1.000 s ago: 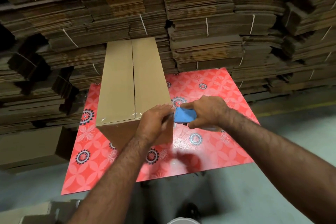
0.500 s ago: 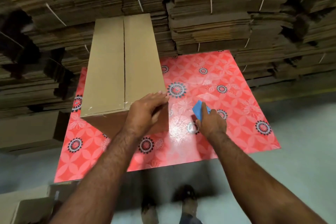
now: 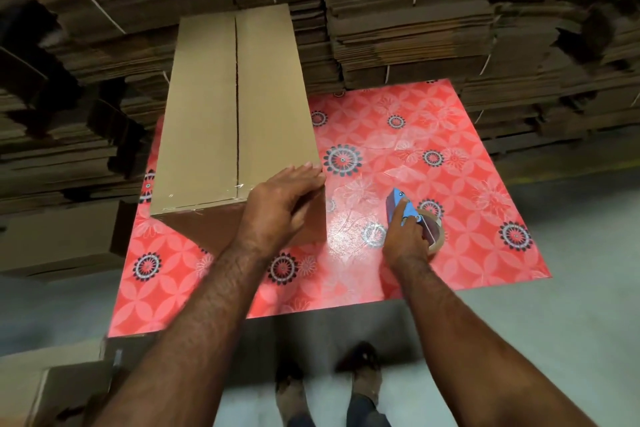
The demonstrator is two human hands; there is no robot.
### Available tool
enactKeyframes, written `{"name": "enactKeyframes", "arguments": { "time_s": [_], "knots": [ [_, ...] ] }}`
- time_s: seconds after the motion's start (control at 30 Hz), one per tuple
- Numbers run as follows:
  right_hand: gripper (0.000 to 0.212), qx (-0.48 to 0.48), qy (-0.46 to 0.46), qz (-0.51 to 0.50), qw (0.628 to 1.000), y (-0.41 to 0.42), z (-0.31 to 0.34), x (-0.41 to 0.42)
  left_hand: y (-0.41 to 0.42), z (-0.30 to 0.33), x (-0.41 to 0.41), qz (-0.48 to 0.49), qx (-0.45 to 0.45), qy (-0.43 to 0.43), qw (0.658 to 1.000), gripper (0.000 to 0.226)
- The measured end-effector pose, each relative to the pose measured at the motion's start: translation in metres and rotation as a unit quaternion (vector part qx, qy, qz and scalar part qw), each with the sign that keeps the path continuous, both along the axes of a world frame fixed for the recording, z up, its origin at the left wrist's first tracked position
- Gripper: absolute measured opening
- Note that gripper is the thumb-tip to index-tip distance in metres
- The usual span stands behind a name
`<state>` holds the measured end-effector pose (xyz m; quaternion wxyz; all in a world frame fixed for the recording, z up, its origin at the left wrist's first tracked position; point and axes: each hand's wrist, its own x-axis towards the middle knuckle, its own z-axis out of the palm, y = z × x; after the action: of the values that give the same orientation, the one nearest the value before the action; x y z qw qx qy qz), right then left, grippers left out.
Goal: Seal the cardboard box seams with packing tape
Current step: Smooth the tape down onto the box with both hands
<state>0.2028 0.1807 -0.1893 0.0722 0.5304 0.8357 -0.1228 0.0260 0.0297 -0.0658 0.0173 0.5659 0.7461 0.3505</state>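
Cardboard box (image 3: 214, 114) stands on the red table (image 3: 450, 149), far left, steadied by the left hand (image 3: 277, 208) draped flat over its near right corner; right hand (image 3: 407, 239) grips the tape dispenser (image 3: 403, 208), resting it on the tabletop.

One view only for me, head-mounted. It looks forward and steeply down from standing height onto the red table (image 3: 433, 156), near enough that both forearms fill the lower frame. Feet (image 3: 363, 378) sit at bottom edge, stacked cardboard (image 3: 415, 28) across the top. Wide-angle bend at edges.
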Motion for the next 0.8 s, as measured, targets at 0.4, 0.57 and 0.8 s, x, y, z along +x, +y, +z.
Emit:
{"name": "enactKeyframes", "arguments": {
  "time_s": [0.4, 0.57, 0.8],
  "knots": [
    [0.041, 0.052, 0.502, 0.042, 0.862, -0.086, 0.149, -0.023, -0.026, 0.014, -0.009, 0.07, 0.038, -0.025, 0.997, 0.028],
    [0.057, -0.068, 0.465, 0.056, 0.881, -0.126, 0.149, -0.063, -0.033, 0.009, -0.013, 0.06, -0.005, -0.007, 0.998, 0.031],
    [0.045, -0.169, 0.465, -0.067, 0.866, -0.104, 0.136, -0.081, -0.032, 0.005, -0.022, 0.024, -0.02, -0.002, 0.999, 0.041]
  ]
}}
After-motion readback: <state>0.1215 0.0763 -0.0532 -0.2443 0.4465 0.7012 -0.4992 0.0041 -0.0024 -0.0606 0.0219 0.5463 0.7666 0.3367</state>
